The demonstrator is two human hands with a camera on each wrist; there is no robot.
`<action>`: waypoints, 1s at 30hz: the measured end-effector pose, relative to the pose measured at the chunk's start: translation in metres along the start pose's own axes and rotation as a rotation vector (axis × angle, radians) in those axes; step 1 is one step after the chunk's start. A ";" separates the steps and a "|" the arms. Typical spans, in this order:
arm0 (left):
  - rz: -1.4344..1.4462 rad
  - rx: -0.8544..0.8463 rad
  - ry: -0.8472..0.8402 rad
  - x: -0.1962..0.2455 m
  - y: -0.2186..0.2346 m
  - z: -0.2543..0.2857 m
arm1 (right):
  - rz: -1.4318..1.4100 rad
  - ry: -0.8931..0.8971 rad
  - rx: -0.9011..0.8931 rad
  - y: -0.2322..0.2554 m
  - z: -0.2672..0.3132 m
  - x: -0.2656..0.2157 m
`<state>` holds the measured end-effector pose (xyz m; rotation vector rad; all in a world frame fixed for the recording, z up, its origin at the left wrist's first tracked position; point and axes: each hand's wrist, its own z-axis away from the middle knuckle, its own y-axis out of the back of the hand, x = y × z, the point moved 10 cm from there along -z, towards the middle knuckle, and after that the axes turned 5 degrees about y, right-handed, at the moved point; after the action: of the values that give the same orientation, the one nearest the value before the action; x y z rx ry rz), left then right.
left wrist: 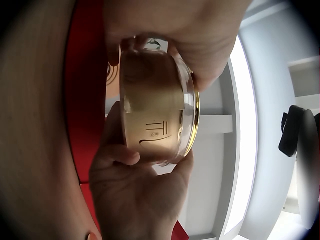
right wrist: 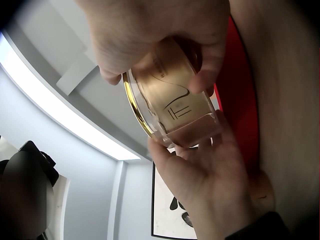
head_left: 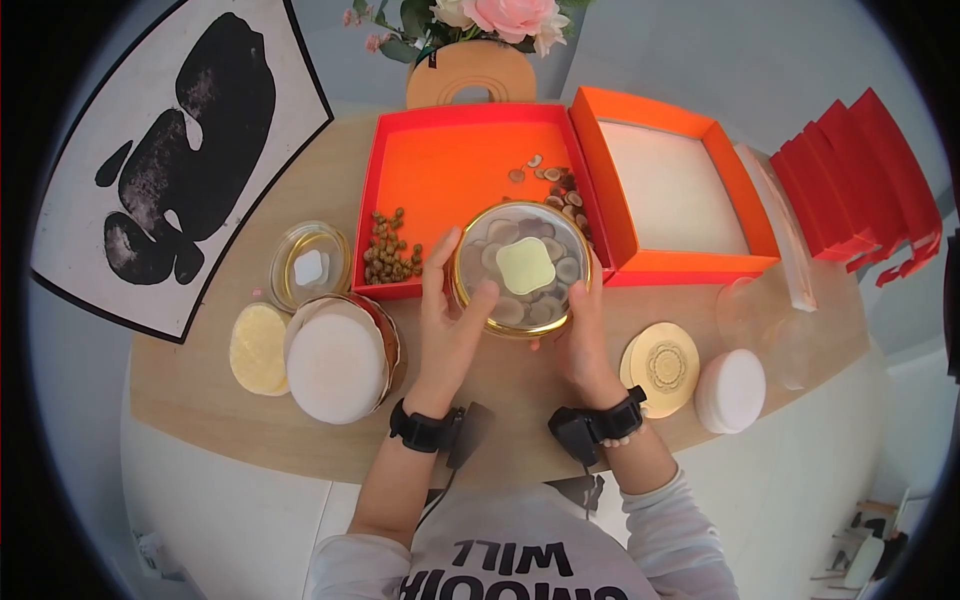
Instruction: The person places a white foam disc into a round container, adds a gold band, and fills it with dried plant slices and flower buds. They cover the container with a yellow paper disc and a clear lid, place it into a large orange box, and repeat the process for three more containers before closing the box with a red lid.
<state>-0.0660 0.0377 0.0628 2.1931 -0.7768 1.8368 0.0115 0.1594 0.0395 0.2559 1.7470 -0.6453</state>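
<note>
Head view shows the round jar (head_left: 521, 268) from above, held over the near edge of the red tray (head_left: 455, 165): a clear lid with a gold rim, a pale square tag at its centre and brownish slices beneath. The left hand (head_left: 452, 315) curls round the jar's left side with the thumb on the lid; the right hand (head_left: 583, 335) cups the right side, its fingers mostly hidden behind the jar. The wrist views give what that angle cannot: the jar's gold side wall (left wrist: 150, 107), with a dark line emblem and small lettering too blurred to read, and fingers wrapped under the base (right wrist: 172, 107).

On the person's shirt the word "WILL" reads upside down.

The surface is a round, light wooden table (head_left: 520, 410). Loose nuts lie in the tray, an orange box lid (head_left: 672, 190) sits to its right, a gold disc (head_left: 663, 368) and a white lid (head_left: 731, 391) near right, more jars near left. Flowers (head_left: 490, 18) stand at the far edge; an ink painting (head_left: 175, 150) lies far left.
</note>
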 end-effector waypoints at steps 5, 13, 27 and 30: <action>0.155 -0.044 0.057 -0.008 -0.003 0.000 | 0.002 0.059 0.037 -0.002 0.001 -0.011; 0.309 -0.052 0.120 -0.018 -0.004 -0.002 | 0.020 0.088 0.010 0.000 0.000 -0.013; 0.352 -0.096 0.213 -0.031 -0.013 0.000 | -0.363 0.020 0.116 0.006 -0.002 -0.016; 0.377 -0.117 0.233 -0.033 -0.015 0.001 | -0.122 0.134 0.065 0.005 -0.003 -0.019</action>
<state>-0.0616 0.0591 0.0336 1.8106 -1.2757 2.1021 0.0168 0.1683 0.0560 0.2436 1.8829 -0.7890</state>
